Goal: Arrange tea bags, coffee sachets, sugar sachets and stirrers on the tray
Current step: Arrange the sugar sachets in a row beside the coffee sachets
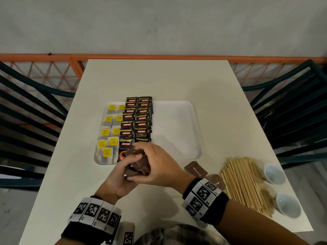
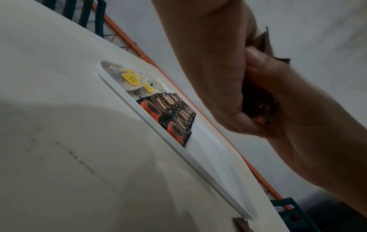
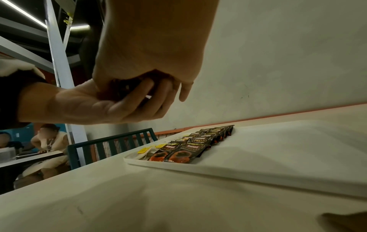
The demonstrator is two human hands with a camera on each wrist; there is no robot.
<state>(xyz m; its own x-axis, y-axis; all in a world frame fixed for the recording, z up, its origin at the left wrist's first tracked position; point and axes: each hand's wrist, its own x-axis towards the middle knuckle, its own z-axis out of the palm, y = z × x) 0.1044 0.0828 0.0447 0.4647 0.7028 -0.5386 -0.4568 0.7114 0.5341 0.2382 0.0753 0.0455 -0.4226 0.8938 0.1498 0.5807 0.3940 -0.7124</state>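
A white tray (image 1: 177,124) lies mid-table. Its left side holds yellow-tagged tea bags (image 1: 108,131) and two columns of black coffee sachets (image 1: 136,121); its right half is bare. Just in front of the tray my left hand (image 1: 122,175) cups a bunch of brown sugar sachets (image 1: 139,167), palm up. My right hand (image 1: 152,163) reaches over it and pinches the sachets from above. Two more brown sugar sachets (image 1: 195,169) lie on the table to the right. A pile of wooden stirrers (image 1: 242,183) lies further right.
Two small white bowls (image 1: 274,173) stand at the table's right edge beside the stirrers. Dark slatted chairs (image 1: 292,106) flank the table on both sides. An orange rail (image 1: 159,56) and a wall run behind the far edge. A person (image 3: 51,141) sits at another table.
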